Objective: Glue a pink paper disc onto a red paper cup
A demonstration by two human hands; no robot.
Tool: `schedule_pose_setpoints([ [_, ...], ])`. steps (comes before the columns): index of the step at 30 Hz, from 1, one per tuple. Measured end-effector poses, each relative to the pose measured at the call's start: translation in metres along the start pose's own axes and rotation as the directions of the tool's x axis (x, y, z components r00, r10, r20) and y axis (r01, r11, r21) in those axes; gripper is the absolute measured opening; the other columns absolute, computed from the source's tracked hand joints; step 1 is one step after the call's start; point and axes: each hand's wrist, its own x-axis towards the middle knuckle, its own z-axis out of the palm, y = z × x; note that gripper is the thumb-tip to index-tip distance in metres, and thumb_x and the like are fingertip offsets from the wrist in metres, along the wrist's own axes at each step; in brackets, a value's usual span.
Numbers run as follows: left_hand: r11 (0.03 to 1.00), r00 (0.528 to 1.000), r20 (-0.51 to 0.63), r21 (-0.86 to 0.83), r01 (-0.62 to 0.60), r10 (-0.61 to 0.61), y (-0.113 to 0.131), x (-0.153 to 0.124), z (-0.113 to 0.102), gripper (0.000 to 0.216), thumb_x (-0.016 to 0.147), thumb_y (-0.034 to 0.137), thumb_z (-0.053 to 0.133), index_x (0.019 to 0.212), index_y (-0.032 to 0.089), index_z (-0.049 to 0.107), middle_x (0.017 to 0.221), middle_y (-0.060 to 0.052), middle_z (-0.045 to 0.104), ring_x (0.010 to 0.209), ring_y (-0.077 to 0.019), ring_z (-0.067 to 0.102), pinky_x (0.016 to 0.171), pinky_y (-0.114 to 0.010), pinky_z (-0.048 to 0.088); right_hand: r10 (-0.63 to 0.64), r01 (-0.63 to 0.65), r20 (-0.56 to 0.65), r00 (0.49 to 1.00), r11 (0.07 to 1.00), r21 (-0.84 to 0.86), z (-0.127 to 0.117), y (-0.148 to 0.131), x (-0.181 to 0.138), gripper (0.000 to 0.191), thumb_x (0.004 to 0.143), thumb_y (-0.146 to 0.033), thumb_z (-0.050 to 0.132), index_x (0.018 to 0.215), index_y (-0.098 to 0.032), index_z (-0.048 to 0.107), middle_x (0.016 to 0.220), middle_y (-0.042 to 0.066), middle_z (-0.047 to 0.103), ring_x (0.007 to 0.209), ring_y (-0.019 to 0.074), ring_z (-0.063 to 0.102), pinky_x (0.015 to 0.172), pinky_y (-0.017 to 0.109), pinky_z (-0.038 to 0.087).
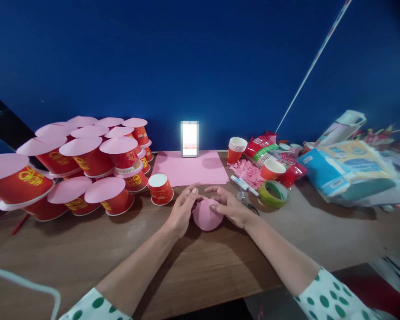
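Note:
Both of my hands are round a pink paper cone (206, 216) that rests on the wooden table (86, 249). My left hand (182, 209) presses its left side with curled fingers. On its right side lies my right hand (229, 205), fingers bent over the top edge. Just left of my hands stands an upturned red paper cup (160, 189). A pink paper sheet (190, 169) lies flat behind them.
A pile of red cups with pink paper cone lids (86, 155) fills the left. At the right are a stack of cups (236, 150), pink scraps (248, 171), a green tape roll (273, 194), scissors (246, 202), a glue stick (243, 184) and packages (346, 171). A phone (190, 139) leans on the blue wall.

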Motion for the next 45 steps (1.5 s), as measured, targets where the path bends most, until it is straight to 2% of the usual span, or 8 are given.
schedule_pose_setpoints([
  [3,1.0,0.998,-0.067,-0.015,0.017,-0.018,-0.001,0.0024,-0.0011,0.052,0.076,0.052,0.065,0.113,0.016,0.056,0.071,0.001,0.06,0.059,-0.008,0.053,0.055,-0.019,0.04,-0.006,0.007,-0.02,1.0,0.999,0.039,-0.0032,0.0016,0.0006,0.052,0.071,-0.029,0.077,0.116,-0.024,0.05,0.08,-0.002,0.063,0.071,0.0113,0.06,0.066,0.022,0.044],
  [7,1.0,1.0,-0.031,-0.025,-0.006,0.005,-0.0034,0.0045,-0.0031,0.046,0.07,0.039,0.075,0.105,0.016,0.057,0.067,0.004,0.057,0.057,-0.0053,0.05,0.056,-0.017,0.039,0.0,0.001,-0.023,1.0,0.999,0.045,-0.0039,0.0018,0.0003,0.051,0.072,-0.029,0.077,0.115,-0.025,0.051,0.077,-0.003,0.062,0.068,0.0112,0.06,0.065,0.022,0.045],
  [15,0.994,0.995,-0.01,0.049,-0.094,0.095,-0.0018,0.002,-0.0012,0.048,0.073,0.035,0.073,0.112,0.018,0.054,0.066,0.006,0.054,0.056,-0.0044,0.047,0.057,-0.017,0.038,0.016,-0.015,-0.023,1.0,0.999,0.038,0.0004,-0.0013,0.0005,0.051,0.071,-0.028,0.078,0.114,-0.023,0.051,0.08,-0.002,0.064,0.068,0.0108,0.06,0.065,0.022,0.044],
  [18,0.996,0.997,-0.003,0.038,-0.08,0.08,-0.0018,0.0026,-0.0006,0.044,0.078,0.043,0.067,0.111,0.017,0.054,0.068,0.004,0.057,0.057,-0.0051,0.049,0.057,-0.018,0.039,0.013,-0.012,-0.007,1.0,0.998,0.056,-0.0015,0.0006,0.0018,0.051,0.071,-0.029,0.078,0.114,-0.024,0.05,0.078,-0.003,0.064,0.067,0.0116,0.061,0.065,0.023,0.045],
  [26,0.999,0.999,0.013,-0.014,-0.04,0.04,-0.0035,0.0023,-0.0044,0.048,0.066,0.029,0.08,0.105,0.016,0.055,0.066,0.007,0.054,0.054,-0.0036,0.049,0.055,-0.017,0.04,0.039,-0.039,-0.01,0.999,0.999,0.02,-0.0002,0.0002,-0.0005,0.049,0.073,-0.028,0.076,0.114,-0.023,0.051,0.082,-0.001,0.065,0.072,0.0123,0.062,0.069,0.024,0.046],
  [32,1.0,1.0,-0.006,0.007,-0.004,0.004,-0.0007,0.0038,-0.0043,0.049,0.069,0.036,0.077,0.107,0.015,0.054,0.073,0.001,0.063,0.061,-0.0068,0.056,0.059,-0.019,0.043,0.033,-0.033,-0.006,0.999,0.999,0.005,0.001,-0.002,-0.001,0.049,0.073,-0.028,0.076,0.114,-0.023,0.051,0.081,-0.001,0.065,0.073,0.0132,0.062,0.069,0.025,0.046],
  [38,0.999,0.999,0.035,0.023,0.023,-0.024,-0.0029,0.0044,-0.0054,0.053,0.064,0.029,0.081,0.108,0.017,0.054,0.06,0.007,0.057,0.051,-0.0056,0.052,0.053,-0.018,0.04,0.056,-0.056,-0.022,0.998,0.998,0.004,0.0009,-0.0018,-0.0018,0.05,0.072,-0.03,0.076,0.115,-0.023,0.051,0.084,0.001,0.067,0.072,0.0131,0.063,0.068,0.025,0.047],
  [45,0.998,0.994,0.096,0.005,0.055,-0.055,0.0002,0.0017,-0.0055,0.058,0.069,0.036,0.077,0.116,0.016,0.05,0.082,-0.005,0.07,0.069,-0.0138,0.064,0.067,-0.026,0.048,0.026,-0.027,-0.031,0.999,0.999,-0.022,0.0002,-0.0022,-0.0006,0.048,0.074,-0.03,0.076,0.114,-0.023,0.052,0.082,0.0,0.067,0.07,0.0117,0.062,0.065,0.023,0.046],
])
